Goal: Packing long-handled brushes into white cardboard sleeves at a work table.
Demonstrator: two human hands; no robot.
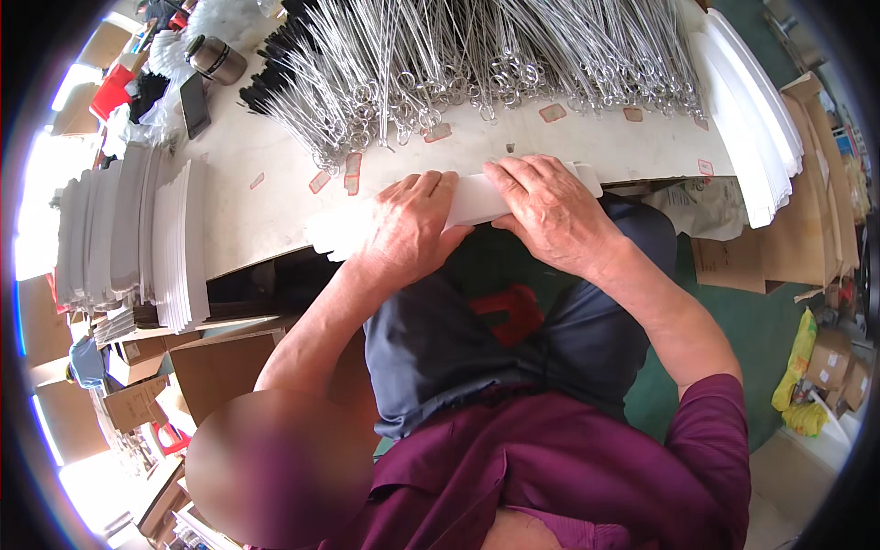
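Observation:
A long, narrow white folded card [475, 200] lies along the table's near edge, its left end flaring into loose flaps. My left hand [412, 218] is closed over its left part, fingers on top and thumb at the near side. Further right, my right hand [553, 213] grips the same card in a similar way, thumb toward me. The card's right end sticks out past my right hand. Just beyond lies a broad heap of thin metal wire rods [513, 69] with looped ends facing me; at the heap's left, black parts show.
Stacks of white card strips stand at the table's left [179, 247] and right [747, 119]. A steel flask [215, 60] and a dark phone-like slab [194, 105] are at the far left. Small red-bordered labels [353, 172] dot the table [238, 215]. Cardboard boxes [225, 362] sit below left.

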